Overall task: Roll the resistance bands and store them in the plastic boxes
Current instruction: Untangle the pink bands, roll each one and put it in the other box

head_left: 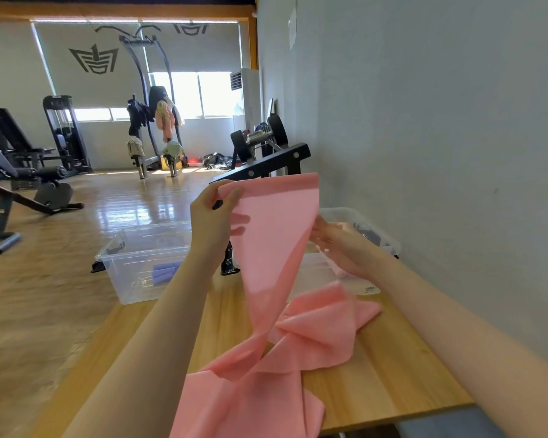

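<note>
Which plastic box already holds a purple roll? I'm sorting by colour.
The left plastic box, beside the left hand, holds the purple roll. The right box shows none.
</note>
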